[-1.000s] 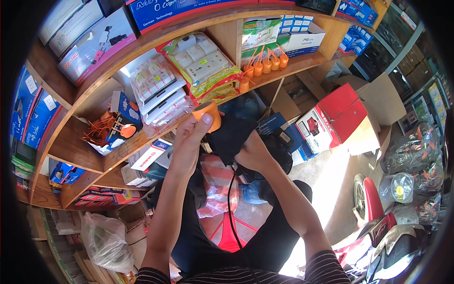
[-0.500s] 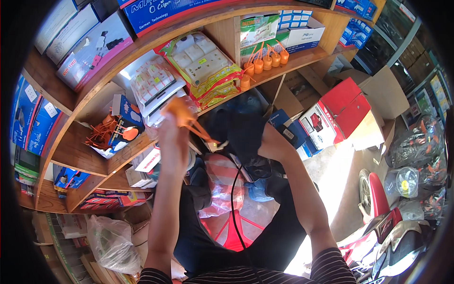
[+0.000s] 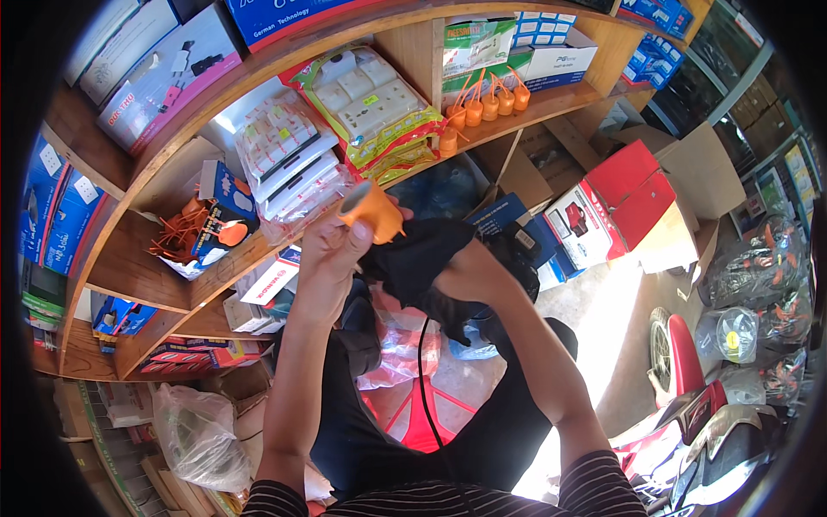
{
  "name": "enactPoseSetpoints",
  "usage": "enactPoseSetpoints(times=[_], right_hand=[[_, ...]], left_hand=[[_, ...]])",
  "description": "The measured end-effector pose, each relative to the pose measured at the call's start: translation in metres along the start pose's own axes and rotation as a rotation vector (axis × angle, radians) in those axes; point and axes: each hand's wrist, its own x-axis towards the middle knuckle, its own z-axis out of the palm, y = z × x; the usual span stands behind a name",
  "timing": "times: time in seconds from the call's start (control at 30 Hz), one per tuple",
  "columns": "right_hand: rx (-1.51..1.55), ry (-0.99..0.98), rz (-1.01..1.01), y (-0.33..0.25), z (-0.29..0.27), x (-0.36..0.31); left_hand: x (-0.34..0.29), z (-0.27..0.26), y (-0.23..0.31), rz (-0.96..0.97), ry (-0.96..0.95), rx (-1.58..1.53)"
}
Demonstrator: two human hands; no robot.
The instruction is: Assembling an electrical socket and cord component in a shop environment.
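Left fingers (image 3: 358, 239) hold an orange plastic cylinder (image 3: 376, 212), axis slanting, mouth up-left. It has neared the black cloth (image 3: 418, 258) right fingers (image 3: 450, 279) grip.

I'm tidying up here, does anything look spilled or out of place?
Yes: orange leads poke in a tangle from the open blue box on the left shelf, untidy against the row of orange lamp sockets farther right.

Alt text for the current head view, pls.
A person's left hand holds what looks like an orange lamp holder beside a black cloth in the right hand. Similar orange holders stand on a wooden shelf, right of plastic-wrapped white socket panels.
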Motion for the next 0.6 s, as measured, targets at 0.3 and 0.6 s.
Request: enactPoseSetpoints(times=[0.3, 0.6], right_hand=[[-0.498, 0.342, -0.079, 0.004, -0.043, 0.007], [-0.289, 0.304, -0.257, -0.011, 0.023, 0.011]], left_hand=[[0.009, -0.013, 0.014, -0.217, 0.243, -0.431], [-0.005, 0.025, -0.010, -0.469, 0.230, -0.153]])
